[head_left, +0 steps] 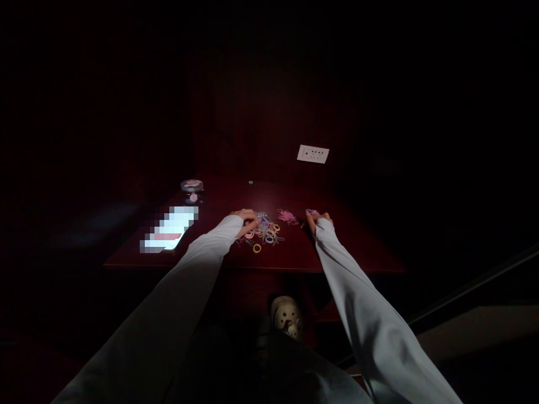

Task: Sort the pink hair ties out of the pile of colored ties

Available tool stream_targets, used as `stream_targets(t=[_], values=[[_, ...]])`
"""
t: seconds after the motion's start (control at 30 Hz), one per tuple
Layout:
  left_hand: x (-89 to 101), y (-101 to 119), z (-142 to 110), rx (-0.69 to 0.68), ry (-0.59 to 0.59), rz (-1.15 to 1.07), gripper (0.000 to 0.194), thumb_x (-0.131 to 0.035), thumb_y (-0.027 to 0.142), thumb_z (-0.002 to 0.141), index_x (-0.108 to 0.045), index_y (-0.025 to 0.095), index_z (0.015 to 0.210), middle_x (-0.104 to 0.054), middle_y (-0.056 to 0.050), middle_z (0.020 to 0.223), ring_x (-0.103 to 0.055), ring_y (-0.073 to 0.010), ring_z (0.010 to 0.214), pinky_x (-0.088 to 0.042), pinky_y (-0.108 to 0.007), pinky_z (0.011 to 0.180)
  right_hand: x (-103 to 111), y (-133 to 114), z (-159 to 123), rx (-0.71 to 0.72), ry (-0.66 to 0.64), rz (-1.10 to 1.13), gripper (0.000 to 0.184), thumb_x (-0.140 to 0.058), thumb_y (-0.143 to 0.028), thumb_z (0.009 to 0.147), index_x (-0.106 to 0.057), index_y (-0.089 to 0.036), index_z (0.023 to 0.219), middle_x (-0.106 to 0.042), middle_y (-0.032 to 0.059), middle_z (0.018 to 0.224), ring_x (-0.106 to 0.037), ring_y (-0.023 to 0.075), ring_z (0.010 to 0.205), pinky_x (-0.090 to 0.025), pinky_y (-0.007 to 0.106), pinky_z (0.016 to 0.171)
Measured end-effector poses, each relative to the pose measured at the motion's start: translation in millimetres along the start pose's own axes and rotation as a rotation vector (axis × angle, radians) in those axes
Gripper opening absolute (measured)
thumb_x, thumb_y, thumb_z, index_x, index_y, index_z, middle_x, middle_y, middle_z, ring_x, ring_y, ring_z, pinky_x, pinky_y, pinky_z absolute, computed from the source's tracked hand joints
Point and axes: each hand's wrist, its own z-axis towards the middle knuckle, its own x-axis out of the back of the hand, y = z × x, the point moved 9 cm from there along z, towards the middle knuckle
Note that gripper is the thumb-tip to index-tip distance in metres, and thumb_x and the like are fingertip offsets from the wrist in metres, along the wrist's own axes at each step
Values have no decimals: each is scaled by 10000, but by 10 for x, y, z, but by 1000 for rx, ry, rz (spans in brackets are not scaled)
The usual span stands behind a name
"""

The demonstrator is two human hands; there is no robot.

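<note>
The mixed pile of hair ties lies near the middle of the table, toward the front edge. It consists of small overlapping rings and loops in yellow, blue, pink and lilac. 1 yellow ring sits at the front of the pile. A separate heap of pink loops lies just beyond, to the right.

The 2 hands are apart. The left hand is at the left side of the mixed pile, fingers bent; the view does not show whether they grip a piece. The right hand is at a small purple item, right of the pink heap; its grip cannot be determined.

The tabletop is dark red with a soft reflection. 1 lit phone lies at left; 1 round container stands behind it. 1 green ring lies at the rear. The wall carries 1 white socket plate. 1 perforated clog is visible below the table. The surrounding room is dark.
</note>
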Motion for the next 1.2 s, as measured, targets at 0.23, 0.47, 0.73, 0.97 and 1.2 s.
stream_targets(t=[0.23, 0.47, 0.73, 0.97, 1.2], values=[[8, 5, -4, 13, -5, -14, 318, -550, 366, 994, -766, 193, 838, -642, -24, 842, -541, -135, 712, -425, -263, 711, -59, -278, -36, 81, -127, 25, 582, -401, -665, 1019, -803, -279, 853, -796, 68, 981, -560, 288, 1033, -417, 451, 964], [6, -7, 1, 6, -13, -3, 324, -539, 384, 993, -760, 195, 850, -652, -20, 861, -545, -134, 727, -435, -257, 734, -7, -246, -22, 11, -112, 59, 676, -312, -618, 1057, -777, -268, 715, -776, 81, 836, -583, 281, 989, -415, 444, 977], [250, -64, 18, 170, 205, 90, 313, -525, 349, 981, -700, 207, 764, -683, -22, 899, -560, -147, 752, -425, -268, 718, -65, -443, -40, 177, -135, 93, 710, -260, -698, 1048, -759, -262, 792, -780, 77, 921, -572, 261, 933, -434, 419, 964], [607, -147, -92, 380, 452, 261, 308, -454, 264, 1016, -635, 210, 772, -662, -50, 900, -617, -204, 913, -447, -309, 856, -232, -790, 56, 183, -130, 211, 670, -290, -624, 1071, -776, -243, 810, -748, 69, 839, -580, 223, 871, -438, 378, 912], [501, -230, -61, 432, 391, 360, 359, -342, 209, 1057, -655, 220, 881, -707, -60, 1025, -625, -219, 1022, -455, -327, 937, -695, -1438, 108, 272, -191, 357, 355, -484, -411, 1047, -790, -247, 978, -752, 50, 976, -618, 210, 936, -438, 377, 951]])
